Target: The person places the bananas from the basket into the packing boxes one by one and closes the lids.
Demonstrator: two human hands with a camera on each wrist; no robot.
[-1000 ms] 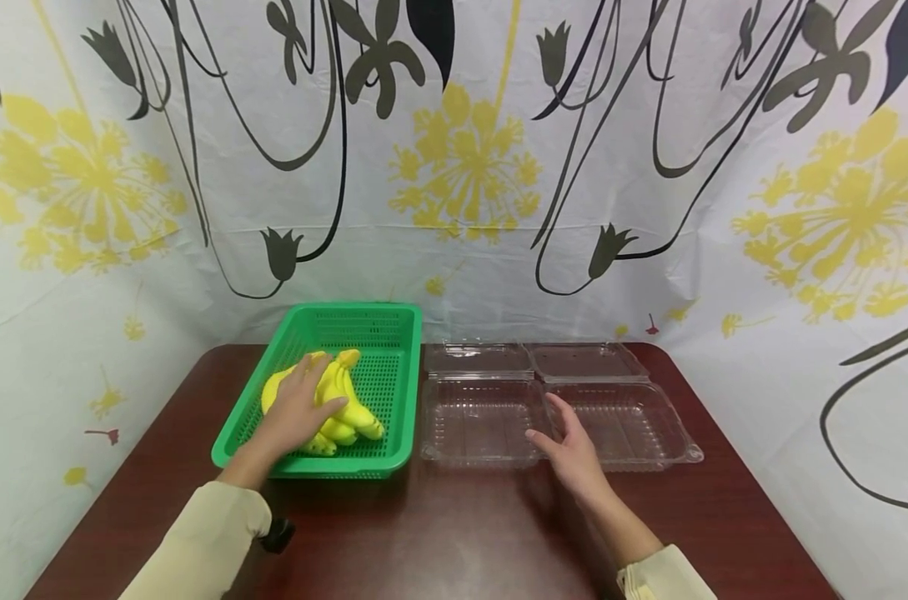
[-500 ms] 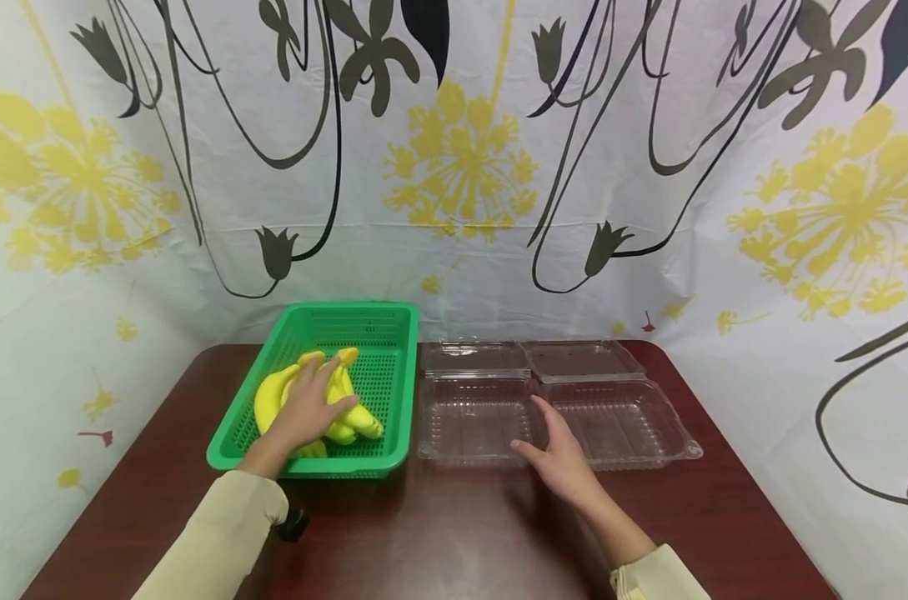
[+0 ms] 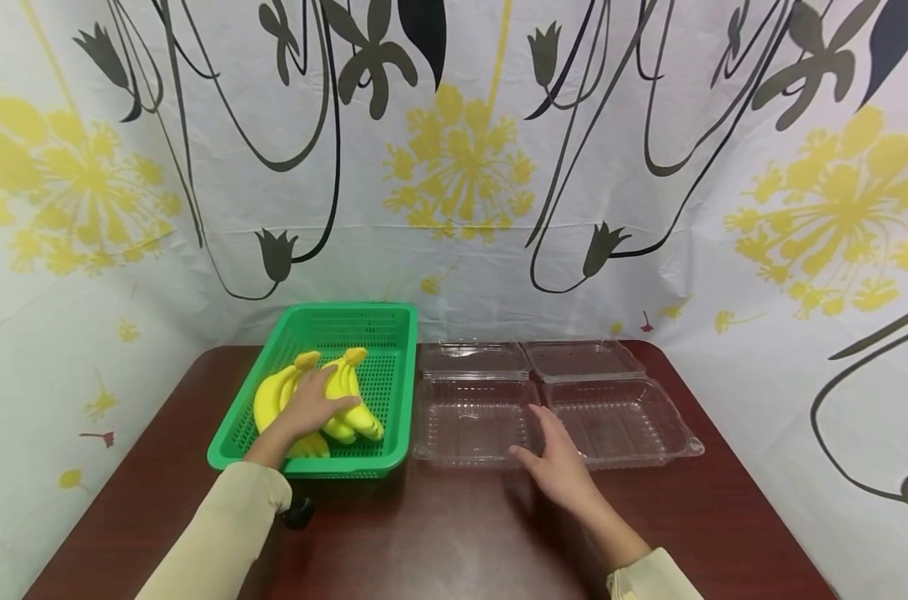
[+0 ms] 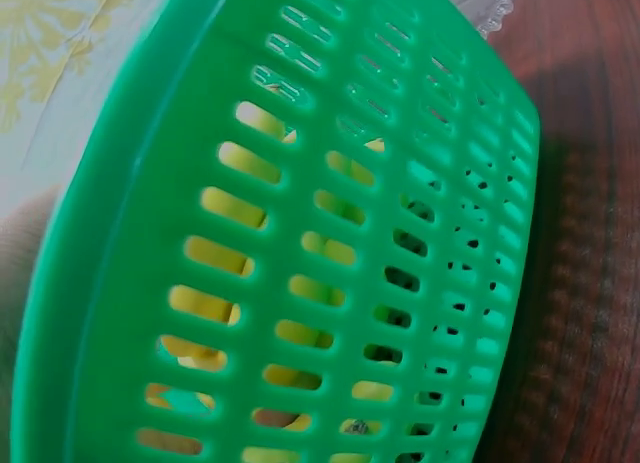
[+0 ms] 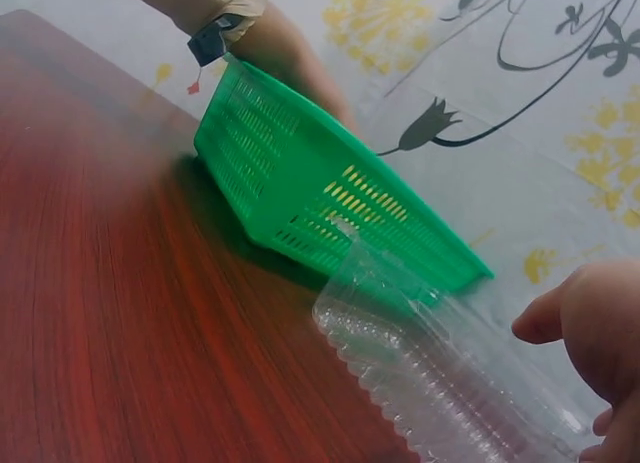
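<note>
A green plastic basket point(image 3: 403, 375) at the left holds yellow banana bunches. My left hand point(image 3: 307, 406) reaches over its near rim, back of the hand up. One bunch point(image 3: 268, 400) lies left of the hand, the other bunch point(image 3: 358, 417) to the right. The thumb lies over the right bunch, and the fingers dip between the two; their tips are hidden, so I cannot tell whether they grip. My right hand point(image 3: 561, 462), thumb and fingers apart with nothing between them, hovers at the near inner edges of two clear plastic clamshell containers, the left container point(image 3: 469, 421) and right container point(image 3: 619, 421).
Both containers lie side by side with their lids folded back, left lid point(image 3: 474, 358) and right lid point(image 3: 587, 360), towards the patterned curtain point(image 3: 469, 283). A dark red wooden table point(image 3: 438, 533) carries everything. The black wrist device point(image 3: 298, 512) sits near the basket's front.
My left hand has shifted slightly right and its fingers have sunk between the bunches, showing more of the left one. The right hand has moved slightly left over the containers.
</note>
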